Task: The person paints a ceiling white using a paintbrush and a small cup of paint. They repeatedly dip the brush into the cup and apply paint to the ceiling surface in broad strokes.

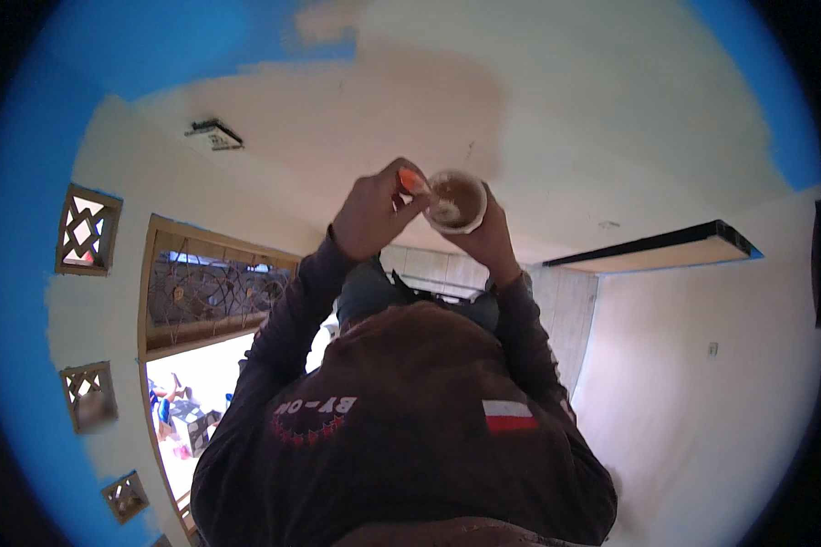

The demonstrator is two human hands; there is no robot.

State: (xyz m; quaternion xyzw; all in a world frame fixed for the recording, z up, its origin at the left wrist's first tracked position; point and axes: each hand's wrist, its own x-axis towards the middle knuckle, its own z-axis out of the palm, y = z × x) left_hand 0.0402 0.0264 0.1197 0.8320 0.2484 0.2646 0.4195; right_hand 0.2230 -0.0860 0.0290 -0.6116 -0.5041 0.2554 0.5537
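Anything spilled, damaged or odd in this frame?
No spill shows. The left hand holds an orange-handled tool at the small white cup of brown paste, held by the right hand. The ceiling has an uneven tan patch among pale and blue areas, so its coat looks unfinished.

smooth plastic cup (457,201), matt cloth sleeve (287,319), matt plaster ceiling (566,100).

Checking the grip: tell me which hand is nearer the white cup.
Right. The right hand holds the white cup from its right side; the left hand, gripping an orange-handled tool, is beside the rim.
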